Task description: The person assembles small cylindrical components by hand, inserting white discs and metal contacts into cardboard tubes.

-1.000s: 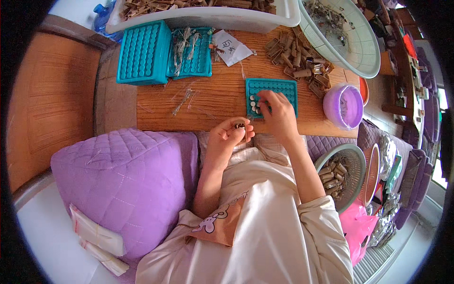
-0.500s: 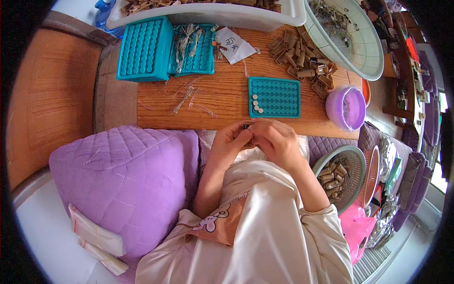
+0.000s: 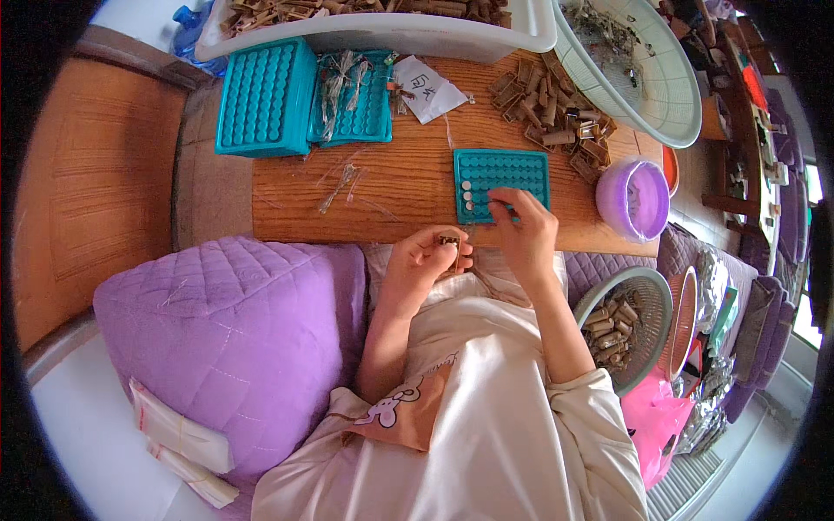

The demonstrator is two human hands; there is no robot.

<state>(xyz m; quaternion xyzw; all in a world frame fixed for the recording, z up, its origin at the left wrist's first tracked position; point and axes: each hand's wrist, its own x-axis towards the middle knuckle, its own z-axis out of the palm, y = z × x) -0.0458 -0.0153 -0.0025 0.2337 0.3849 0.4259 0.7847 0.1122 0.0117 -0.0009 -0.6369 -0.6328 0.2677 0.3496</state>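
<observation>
My left hand (image 3: 424, 265) is closed around a small brown housing (image 3: 449, 242) with dark metal at its top end, just in front of the table edge. My right hand (image 3: 528, 233) hovers over the right part of a teal tray (image 3: 502, 157) of round pockets. Thumb and forefinger are pinched together there; whatever lies between them is too small to make out. A few white discs (image 3: 466, 196) sit in pockets along the tray's left side.
Brown housings (image 3: 556, 108) lie heaped at the back right, beside a pale green basket (image 3: 686, 113) and a purple bowl (image 3: 612, 200). Stacked teal trays (image 3: 265, 100), wire bundles (image 3: 343, 78) and a paper note (image 3: 427, 89) occupy the back left. A grey basket (image 3: 656, 334) stands right of my lap.
My right hand has left the housing and moved up and right over the teal tray. My left hand keeps the housing, now more exposed. Fewer white discs seem to show in the tray.
</observation>
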